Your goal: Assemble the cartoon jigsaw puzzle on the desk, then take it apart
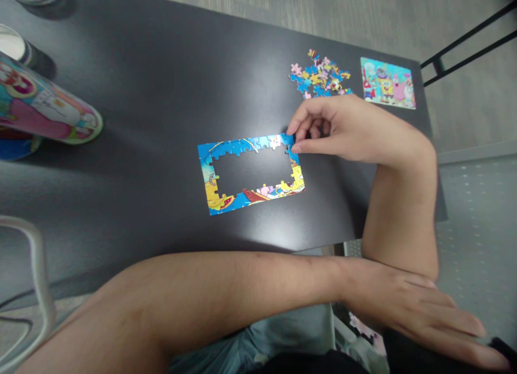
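Observation:
My right hand is at the top right corner of a jigsaw puzzle border on the dark table. Its thumb and forefinger close on a corner piece, while the other fingers curl inward. The assembled border forms a rectangular ring with bare table inside it. Beyond that hand lies a heap of loose puzzle pieces in blue, yellow and pink. My left hand rests off the table below the right elbow, fingers stretched out and holding nothing; its arm crosses in front of my body.
A cartoon picture card lies near the table's far right corner. To the left stand a colourful cartoon-printed box and round metal containers. A pale curved tube is at the lower left. Black metal bars stick out past the table.

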Available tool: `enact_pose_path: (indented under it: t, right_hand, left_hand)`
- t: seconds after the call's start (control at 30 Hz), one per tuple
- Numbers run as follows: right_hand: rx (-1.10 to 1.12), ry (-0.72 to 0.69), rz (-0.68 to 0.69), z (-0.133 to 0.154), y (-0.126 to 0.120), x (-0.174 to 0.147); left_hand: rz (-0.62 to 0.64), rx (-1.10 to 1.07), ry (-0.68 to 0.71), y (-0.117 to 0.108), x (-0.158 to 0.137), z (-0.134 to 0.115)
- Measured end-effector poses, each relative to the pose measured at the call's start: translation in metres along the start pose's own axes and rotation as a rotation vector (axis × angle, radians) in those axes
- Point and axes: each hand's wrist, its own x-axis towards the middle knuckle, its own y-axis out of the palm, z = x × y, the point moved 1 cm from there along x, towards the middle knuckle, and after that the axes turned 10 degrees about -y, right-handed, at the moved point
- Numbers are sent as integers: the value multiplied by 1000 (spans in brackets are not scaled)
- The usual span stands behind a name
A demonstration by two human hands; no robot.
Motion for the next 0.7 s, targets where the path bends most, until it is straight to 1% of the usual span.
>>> enact_pose_path:
  t: [0.03, 0.07, 0.13, 0.27, 0.43, 0.5, 0.57, 0.63, 0.67, 0.7]
  right_hand:
    - [1, -5, 3, 0, 0, 0]
    - [4, -12, 4, -1, 0, 0]
    - [15, -22, 0, -2, 0, 0]
    - [30, -15, -19, -5, 2, 1]
    - [26, -38, -51, -8, 3, 3]
    - [31, -37, -62, -9, 4, 4]
    - [38, -31, -54, -9, 5, 4]
    - [44, -23, -45, -9, 5, 4]
    - [46, -22, -41, -8, 4, 4]
    - [45, -22, -33, -8, 3, 4]
  left_hand:
    - [-81, 18, 84, 2, 0, -3]
    - [-132, 37, 111, 5, 1, -5]
    - [-157, 33, 69, 9, 2, -7]
    - [-159, 19, 70, 14, 1, -7]
    - [-211, 26, 94, 9, -2, 0]
    - [-175, 14, 95, 8, -1, 0]
    - [-146, -26, 106, 10, 2, -6]
    - [-103, -91, 21, 18, 6, -17]
    - [-46, -125, -102, 23, 8, -22]
    - [48, -138, -266, 30, 9, -25]
